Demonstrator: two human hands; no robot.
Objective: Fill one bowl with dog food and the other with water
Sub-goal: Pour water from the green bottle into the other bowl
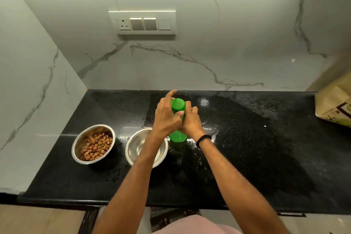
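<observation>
A green bottle (pixel 177 137) stands upright on the black counter (pixel 256 148), just right of two steel bowls. My left hand (pixel 166 118) grips the bottle near its green cap (pixel 178 105), thumb across it and forefinger raised. My right hand (pixel 191 121) is wrapped around the bottle's body below the cap. The left bowl (pixel 93 143) holds brown dog food. My left forearm crosses the second steel bowl (pixel 139 144) beside it; whether it holds water I cannot tell.
A tan paper bag (pixel 334 104) sits at the counter's far right. Water droplets spot the counter around the bottle. A switch panel (pixel 142 23) is on the marble wall behind. A marble side wall closes the counter's left end.
</observation>
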